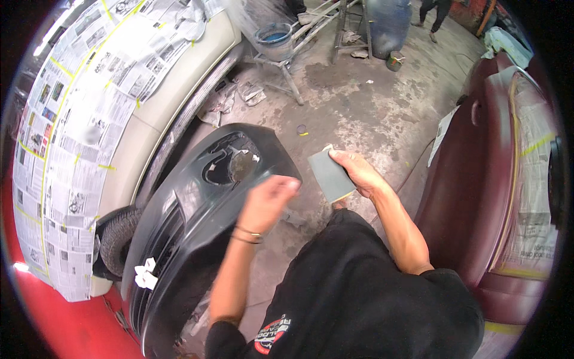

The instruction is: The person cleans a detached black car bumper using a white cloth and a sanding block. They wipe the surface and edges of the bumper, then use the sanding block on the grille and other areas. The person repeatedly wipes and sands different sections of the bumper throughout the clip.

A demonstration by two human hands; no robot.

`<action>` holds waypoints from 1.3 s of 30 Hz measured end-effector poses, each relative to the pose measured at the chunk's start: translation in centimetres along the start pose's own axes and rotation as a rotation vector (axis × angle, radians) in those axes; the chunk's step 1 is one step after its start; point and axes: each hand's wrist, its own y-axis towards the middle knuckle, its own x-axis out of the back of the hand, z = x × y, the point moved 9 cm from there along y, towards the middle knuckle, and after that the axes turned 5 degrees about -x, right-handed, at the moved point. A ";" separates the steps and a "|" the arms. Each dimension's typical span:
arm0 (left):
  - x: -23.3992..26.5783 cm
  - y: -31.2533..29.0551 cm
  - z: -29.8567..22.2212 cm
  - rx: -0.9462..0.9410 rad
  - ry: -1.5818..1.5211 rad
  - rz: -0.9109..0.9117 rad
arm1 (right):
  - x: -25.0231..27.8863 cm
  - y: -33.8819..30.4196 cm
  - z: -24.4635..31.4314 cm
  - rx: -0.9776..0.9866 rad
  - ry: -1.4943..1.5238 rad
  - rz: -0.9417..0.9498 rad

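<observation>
My right hand point(361, 172) grips a grey rectangular sheet of sandpaper point(332, 175) by its upper right edge, thumb on top. A pale yellowish edge shows along the sheet's lower side and top corner. To the left of the sheet, apart from it, my left hand point(270, 202) hovers over the near side of a black car bumper point(179, 236). Motion blurs its fingers, so I cannot tell whether they are open or closed. The bumper has a round lamp opening point(230, 166), and a crumpled white paper point(146, 274) lies on its grille.
A pale car point(128, 146) masked with newspaper and yellow tape stands at the left. On the right is a dark red car body point(451, 185). Farther off are a metal stand point(289, 81), a bucket point(275, 40), a blue drum point(388, 27) and another person's legs point(439, 17).
</observation>
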 end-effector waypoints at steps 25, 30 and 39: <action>-0.5 9.4 3.6 0.100 0.242 -0.620 | 12.2 11.9 -4.3 -0.018 0.055 -0.076; 10.6 7.9 8.5 0.410 0.853 -0.567 | 10.0 17.4 -6.7 -0.112 -0.013 -0.066; 14.1 19.2 10.9 0.185 0.959 -0.296 | 3.9 23.5 -7.5 -0.012 -0.412 -0.075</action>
